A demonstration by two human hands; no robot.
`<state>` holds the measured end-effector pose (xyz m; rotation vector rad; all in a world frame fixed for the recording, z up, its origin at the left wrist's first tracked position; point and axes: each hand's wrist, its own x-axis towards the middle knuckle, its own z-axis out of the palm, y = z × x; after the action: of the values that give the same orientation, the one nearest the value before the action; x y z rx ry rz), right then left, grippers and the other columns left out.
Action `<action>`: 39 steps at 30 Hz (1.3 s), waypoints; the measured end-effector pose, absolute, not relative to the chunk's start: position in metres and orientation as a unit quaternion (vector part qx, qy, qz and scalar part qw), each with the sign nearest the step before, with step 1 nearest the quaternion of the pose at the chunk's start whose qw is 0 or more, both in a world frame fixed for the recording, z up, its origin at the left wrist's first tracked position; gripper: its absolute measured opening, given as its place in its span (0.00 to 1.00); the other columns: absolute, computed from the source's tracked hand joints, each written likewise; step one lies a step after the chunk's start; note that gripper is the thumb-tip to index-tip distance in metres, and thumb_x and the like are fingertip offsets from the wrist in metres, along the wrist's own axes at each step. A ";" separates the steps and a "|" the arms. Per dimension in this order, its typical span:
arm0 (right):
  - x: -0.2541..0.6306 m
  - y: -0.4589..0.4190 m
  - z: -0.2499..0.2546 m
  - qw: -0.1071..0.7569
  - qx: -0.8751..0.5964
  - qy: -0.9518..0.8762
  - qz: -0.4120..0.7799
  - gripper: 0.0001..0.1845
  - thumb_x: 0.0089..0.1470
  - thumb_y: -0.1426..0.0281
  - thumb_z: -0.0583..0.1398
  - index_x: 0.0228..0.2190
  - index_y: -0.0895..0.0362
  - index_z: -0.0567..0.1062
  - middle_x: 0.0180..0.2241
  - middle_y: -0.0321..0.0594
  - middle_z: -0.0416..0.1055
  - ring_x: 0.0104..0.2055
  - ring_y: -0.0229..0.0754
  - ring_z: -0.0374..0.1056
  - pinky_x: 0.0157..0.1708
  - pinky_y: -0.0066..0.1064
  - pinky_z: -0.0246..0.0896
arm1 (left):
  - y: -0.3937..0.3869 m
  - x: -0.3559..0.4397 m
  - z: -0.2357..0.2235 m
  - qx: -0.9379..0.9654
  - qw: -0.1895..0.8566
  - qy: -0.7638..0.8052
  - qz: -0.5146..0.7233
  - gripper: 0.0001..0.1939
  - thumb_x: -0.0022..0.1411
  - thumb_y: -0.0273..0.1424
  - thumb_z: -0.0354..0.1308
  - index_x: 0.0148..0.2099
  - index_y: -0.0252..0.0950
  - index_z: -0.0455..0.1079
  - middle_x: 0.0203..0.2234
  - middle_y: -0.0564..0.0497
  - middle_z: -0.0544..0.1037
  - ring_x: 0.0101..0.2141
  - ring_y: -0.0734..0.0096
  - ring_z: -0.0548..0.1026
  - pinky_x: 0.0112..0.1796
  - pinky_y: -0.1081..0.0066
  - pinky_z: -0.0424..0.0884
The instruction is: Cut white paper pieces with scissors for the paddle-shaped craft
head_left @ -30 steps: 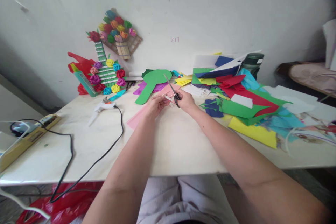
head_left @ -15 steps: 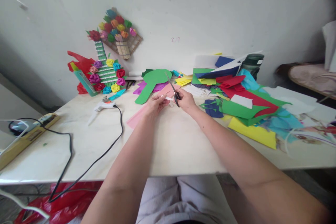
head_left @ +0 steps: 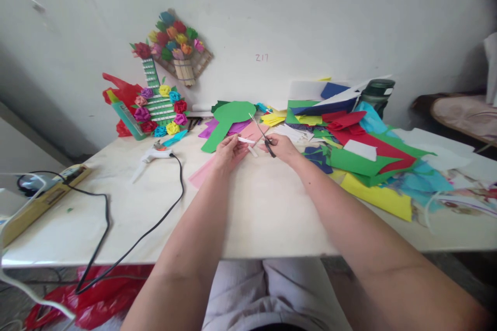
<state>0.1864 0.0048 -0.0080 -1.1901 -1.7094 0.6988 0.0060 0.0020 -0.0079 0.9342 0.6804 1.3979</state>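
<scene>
White strip [head_left: 246, 140], thin and probably paper, sits near the centre of the frame, one end pinched between the thumb and fingers of the left hand [head_left: 230, 154]. Just to its right, the right hand [head_left: 283, 149] is curled around the black handles of a pair of scissors [head_left: 261, 131], whose metal blades point toward the upper left; how far they are parted is hard to tell. A second short white piece [head_left: 252, 151] shows just below the strip, between the hands.

Pink paper [head_left: 199, 171] lies by the left hand, and a green paper cutout [head_left: 235, 112] with a rounded head and a long stem lies above it, over purple paper [head_left: 209, 128]. Right of centre, beyond the right hand, are a bundle of white strips [head_left: 295, 134] and a heap of coloured sheets, with a yellow sheet [head_left: 376, 199] at its lower edge.

On the left side of the table [head_left: 272, 212] rests a white glue gun [head_left: 157, 154] with a black cord [head_left: 182, 183]. In the upper left, a green guitar-shaped craft [head_left: 161, 108] edged with paper roses stands beside a tilted glue bottle [head_left: 127, 118] with a yellow cap.
</scene>
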 end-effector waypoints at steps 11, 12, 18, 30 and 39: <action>0.196 0.000 -0.004 0.331 -0.487 -0.780 0.212 0.16 0.38 0.59 0.60 0.25 0.58 0.74 0.21 0.34 0.68 0.24 0.34 0.62 0.22 0.23 0.53 | 0.000 0.007 -0.006 0.368 0.640 0.311 0.598 0.05 0.57 0.26 0.52 0.36 0.30 0.66 0.27 0.47 0.76 0.25 0.76 0.75 0.34 0.71 0.72; 0.196 -0.001 -0.003 0.332 -0.486 -0.781 0.210 0.15 0.37 0.59 0.61 0.25 0.58 0.74 0.21 0.34 0.68 0.24 0.34 0.62 0.22 0.22 0.53 | 0.000 0.007 -0.006 0.365 0.640 0.309 0.602 0.04 0.57 0.25 0.52 0.36 0.30 0.66 0.27 0.47 0.76 0.25 0.76 0.75 0.34 0.72 0.72; 0.197 -0.010 0.006 0.319 -0.431 -0.775 0.334 0.20 0.38 0.57 0.61 0.29 0.61 0.73 0.18 0.33 0.65 0.18 0.30 0.58 0.17 0.22 0.52 | 0.006 0.006 -0.008 0.319 0.601 0.331 0.654 0.04 0.57 0.24 0.52 0.30 0.28 0.67 0.22 0.49 0.75 0.23 0.79 0.73 0.33 0.76 0.71; 0.205 -0.016 0.013 0.212 -0.467 -0.759 0.402 0.25 0.34 0.52 0.62 0.28 0.61 0.74 0.14 0.33 0.64 0.13 0.29 0.56 0.13 0.22 0.53 | 0.013 -0.003 -0.012 0.291 0.564 0.309 0.709 0.06 0.55 0.29 0.55 0.29 0.30 0.65 0.22 0.47 0.76 0.28 0.72 0.76 0.38 0.69 0.71; 0.204 -0.009 0.001 0.259 -0.461 -0.744 0.408 0.26 0.34 0.51 0.62 0.28 0.60 0.72 0.14 0.32 0.63 0.13 0.29 0.56 0.11 0.22 0.53 | 0.002 0.003 -0.007 0.350 0.606 0.303 0.647 0.06 0.52 0.29 0.56 0.29 0.29 0.66 0.23 0.44 0.76 0.32 0.63 0.76 0.38 0.62 0.71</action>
<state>0.2042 -0.0086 0.0015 -1.2502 -2.0170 1.1043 0.0031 0.0023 -0.0066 0.8095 0.7001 1.4958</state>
